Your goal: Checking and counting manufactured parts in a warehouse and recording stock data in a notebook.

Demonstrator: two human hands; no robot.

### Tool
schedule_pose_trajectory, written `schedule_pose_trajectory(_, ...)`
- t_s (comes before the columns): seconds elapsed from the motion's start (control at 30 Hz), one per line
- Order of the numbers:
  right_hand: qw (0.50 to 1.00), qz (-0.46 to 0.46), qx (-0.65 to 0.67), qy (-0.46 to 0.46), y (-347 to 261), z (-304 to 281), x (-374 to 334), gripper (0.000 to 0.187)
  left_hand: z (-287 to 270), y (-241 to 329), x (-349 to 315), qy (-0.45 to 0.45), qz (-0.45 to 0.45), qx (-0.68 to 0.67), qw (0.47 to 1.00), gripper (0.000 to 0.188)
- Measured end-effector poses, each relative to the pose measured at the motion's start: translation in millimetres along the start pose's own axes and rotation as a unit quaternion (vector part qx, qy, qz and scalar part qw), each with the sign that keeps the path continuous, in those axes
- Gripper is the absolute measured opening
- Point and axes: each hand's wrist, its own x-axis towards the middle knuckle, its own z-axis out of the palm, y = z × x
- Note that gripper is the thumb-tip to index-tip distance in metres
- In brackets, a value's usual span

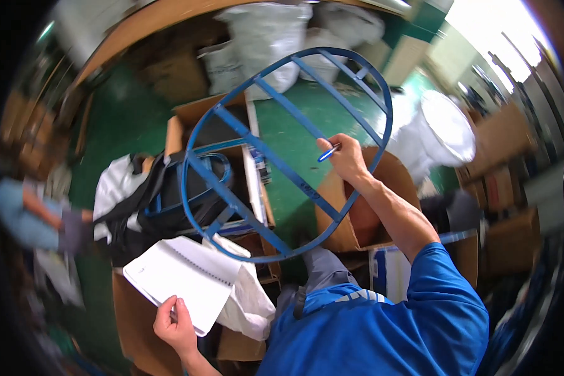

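My right hand (346,161) is closed round a slat of a large blue oval frame (271,155). The frame is held tilted in front of me, with several slats across it. A blue and white pen (328,153) sticks out of the same hand, between the fingers. At the lower left, my left hand (175,324) pinches the lower edge of an open spiral notebook (185,276). Its white pages face up and look mostly blank. The notebook's upper right corner lies close to the frame's lower rim; whether they touch I cannot tell.
Cardboard boxes stand around me, one box (332,210) behind the frame on the right. Black and white bags (122,194) lie at left. White sacks (266,47) stand at the back, and a white round bundle (446,128) at right. Another person (34,213) is at far left.
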Motion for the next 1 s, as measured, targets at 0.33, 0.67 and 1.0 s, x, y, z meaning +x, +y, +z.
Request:
schedule_pose_trajectory(0.33,0.959,0.157,0.073,0.225,92,-191,-243,0.04,78,83,13,-0.228,0.212,0.1,0.945,0.02)
schedule_pose_trajectory(0.67,0.818,0.246,0.121,0.506,144,-241,-532,0.032,159,156,-46,-0.397,0.333,0.071,0.852,0.02)
schedule_pose_trajectory(1.0,0.692,0.348,0.016,0.632,265,-277,-791,0.037,161,156,-161,-0.492,0.306,0.014,0.815,0.02)
